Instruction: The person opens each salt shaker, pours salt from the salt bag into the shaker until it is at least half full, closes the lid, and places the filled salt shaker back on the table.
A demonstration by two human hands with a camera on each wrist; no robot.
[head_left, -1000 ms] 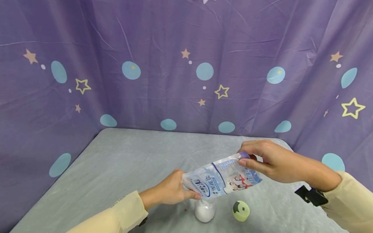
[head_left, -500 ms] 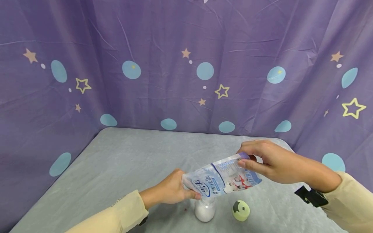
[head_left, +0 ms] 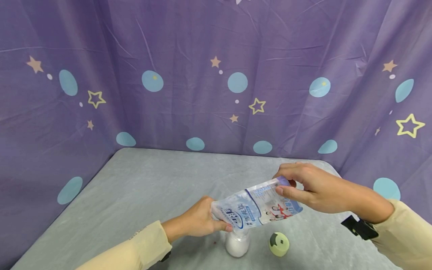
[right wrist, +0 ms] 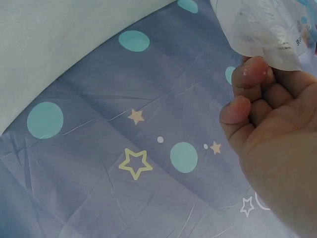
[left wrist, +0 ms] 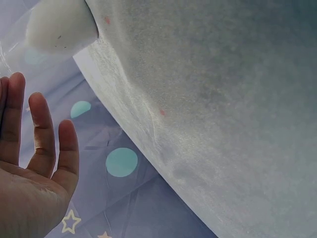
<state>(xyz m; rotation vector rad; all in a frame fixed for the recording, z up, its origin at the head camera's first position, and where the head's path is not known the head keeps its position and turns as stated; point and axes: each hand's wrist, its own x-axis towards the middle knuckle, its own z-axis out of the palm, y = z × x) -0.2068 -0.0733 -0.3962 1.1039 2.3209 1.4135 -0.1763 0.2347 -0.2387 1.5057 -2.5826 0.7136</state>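
In the head view a blue-and-white printed plastic salt bag (head_left: 256,204) slants down to the left over a clear jar (head_left: 237,244). My left hand (head_left: 202,219) holds the bag's low end, thumb in front; the bag's mouth is hidden there. At the raised purple end, my right hand (head_left: 312,187) pinches the bag between thumb and fingers. White granular contents fill much of the jar, which stands upright below the bag. The left wrist view shows the jar (left wrist: 62,27) just beyond the left fingertips. In the right wrist view, fingers curl under the bag's edge (right wrist: 257,32).
A round pale-green lid (head_left: 279,244) with a dark patch lies right of the jar on the grey cloth-covered table (head_left: 162,180). Small red specks dot the cloth. A purple patterned curtain (head_left: 189,75) closes off the back and sides.
The right hand and the bag's raised end have shifted very slightly left. The left hand, jar and lid stay where they were.
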